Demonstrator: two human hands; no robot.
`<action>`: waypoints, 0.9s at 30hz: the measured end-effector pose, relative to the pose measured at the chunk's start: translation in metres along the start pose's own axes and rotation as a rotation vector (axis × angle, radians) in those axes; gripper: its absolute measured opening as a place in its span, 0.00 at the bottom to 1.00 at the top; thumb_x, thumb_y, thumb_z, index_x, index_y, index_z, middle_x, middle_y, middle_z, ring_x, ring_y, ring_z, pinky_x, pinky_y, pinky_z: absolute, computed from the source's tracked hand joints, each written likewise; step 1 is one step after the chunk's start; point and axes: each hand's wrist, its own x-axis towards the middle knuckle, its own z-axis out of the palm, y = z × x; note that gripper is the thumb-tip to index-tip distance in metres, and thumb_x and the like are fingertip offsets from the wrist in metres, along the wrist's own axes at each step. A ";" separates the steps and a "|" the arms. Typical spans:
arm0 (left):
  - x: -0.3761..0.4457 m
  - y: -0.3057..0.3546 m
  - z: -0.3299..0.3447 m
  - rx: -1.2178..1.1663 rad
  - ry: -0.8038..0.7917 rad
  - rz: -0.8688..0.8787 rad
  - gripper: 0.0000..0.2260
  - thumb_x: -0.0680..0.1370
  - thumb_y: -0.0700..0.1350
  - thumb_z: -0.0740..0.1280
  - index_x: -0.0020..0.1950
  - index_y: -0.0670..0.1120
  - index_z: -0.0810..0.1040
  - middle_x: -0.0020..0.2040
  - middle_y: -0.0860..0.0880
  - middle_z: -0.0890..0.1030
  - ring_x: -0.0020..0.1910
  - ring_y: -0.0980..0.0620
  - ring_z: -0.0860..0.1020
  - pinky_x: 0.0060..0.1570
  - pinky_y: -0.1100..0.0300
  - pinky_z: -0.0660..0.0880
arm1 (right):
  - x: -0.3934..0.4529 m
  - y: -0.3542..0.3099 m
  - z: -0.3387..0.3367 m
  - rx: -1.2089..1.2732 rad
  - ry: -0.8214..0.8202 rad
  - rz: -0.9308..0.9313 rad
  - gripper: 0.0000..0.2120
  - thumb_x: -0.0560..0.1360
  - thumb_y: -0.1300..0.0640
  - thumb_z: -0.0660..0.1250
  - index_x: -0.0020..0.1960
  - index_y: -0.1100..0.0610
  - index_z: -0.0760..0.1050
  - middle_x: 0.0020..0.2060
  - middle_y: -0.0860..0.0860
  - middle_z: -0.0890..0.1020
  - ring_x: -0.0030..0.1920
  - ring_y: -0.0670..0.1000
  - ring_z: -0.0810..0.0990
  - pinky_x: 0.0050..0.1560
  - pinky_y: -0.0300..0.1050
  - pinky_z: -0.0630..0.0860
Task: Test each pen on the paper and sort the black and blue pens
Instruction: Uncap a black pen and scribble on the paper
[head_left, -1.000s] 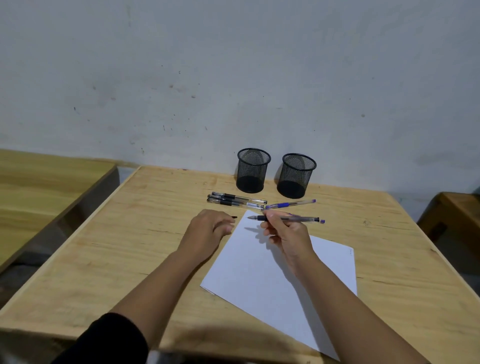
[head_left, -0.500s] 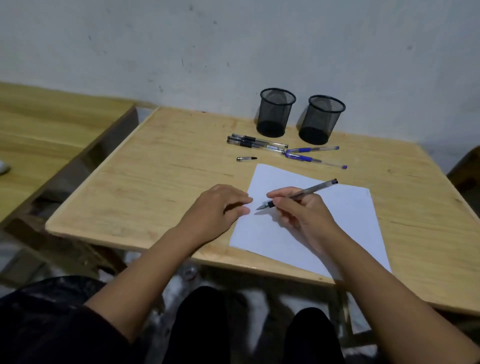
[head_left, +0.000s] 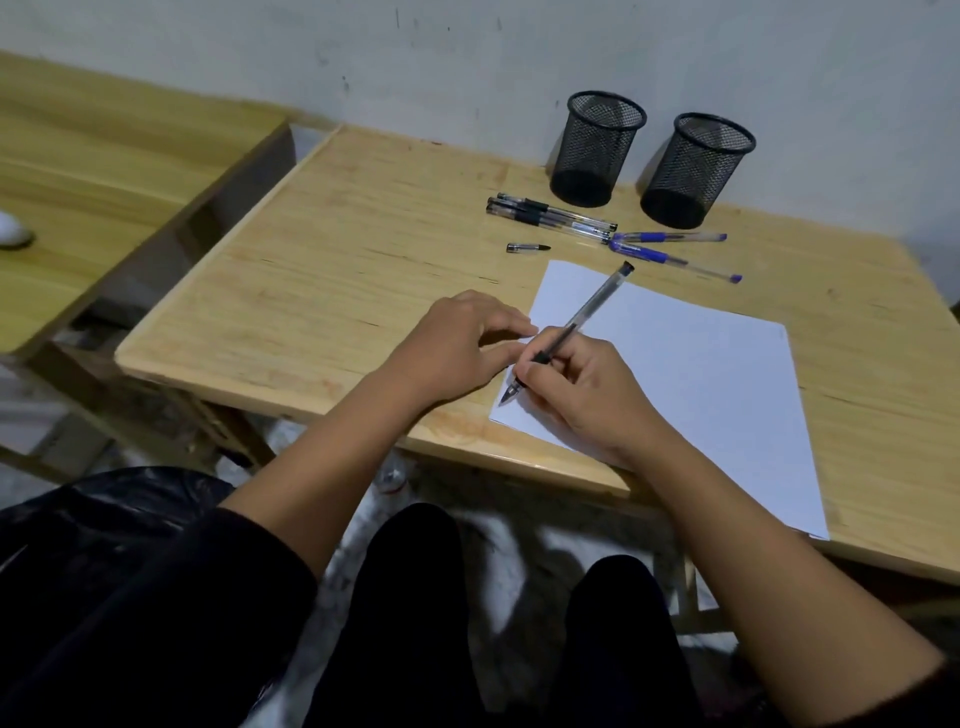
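The right hand (head_left: 582, 395) is gripping a black pen (head_left: 571, 330), its tip touching the near left corner of the paper (head_left: 701, 374). The left hand (head_left: 457, 343), fingers loosely bent and holding nothing, is resting at the paper's left edge. A pen cap (head_left: 527, 248), black pens (head_left: 550, 215) and blue pens (head_left: 670, 247) are lying before two mesh cups (head_left: 597, 148).

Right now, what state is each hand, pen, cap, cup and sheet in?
Right hand: grips uncapped black-grip pen, tip at the paper.
Left hand: rests at white paper sheet edge.
Loose black pen cap: lying off.
Two black-grip pens: capped, lying.
Two blue-grip pens: capped, lying.
Two black mesh cups: upright, empty.
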 end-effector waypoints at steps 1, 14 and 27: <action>0.000 -0.001 0.000 -0.008 0.005 -0.006 0.11 0.74 0.50 0.68 0.55 0.52 0.81 0.54 0.54 0.83 0.58 0.54 0.75 0.59 0.59 0.70 | 0.000 0.002 0.000 -0.034 -0.003 -0.010 0.09 0.74 0.62 0.64 0.38 0.52 0.76 0.33 0.66 0.76 0.29 0.49 0.69 0.35 0.41 0.67; 0.001 -0.002 0.001 -0.004 0.014 -0.011 0.11 0.73 0.50 0.68 0.55 0.52 0.81 0.54 0.53 0.83 0.58 0.54 0.75 0.59 0.58 0.71 | 0.000 0.005 0.002 -0.177 -0.031 -0.067 0.06 0.72 0.56 0.64 0.39 0.47 0.76 0.37 0.61 0.81 0.33 0.53 0.75 0.35 0.37 0.70; 0.001 -0.001 0.000 0.001 0.009 -0.025 0.12 0.73 0.50 0.68 0.56 0.52 0.80 0.55 0.53 0.82 0.59 0.54 0.75 0.60 0.51 0.72 | -0.001 0.008 0.002 -0.186 -0.016 -0.085 0.05 0.71 0.57 0.63 0.40 0.52 0.78 0.35 0.57 0.81 0.31 0.44 0.73 0.34 0.32 0.68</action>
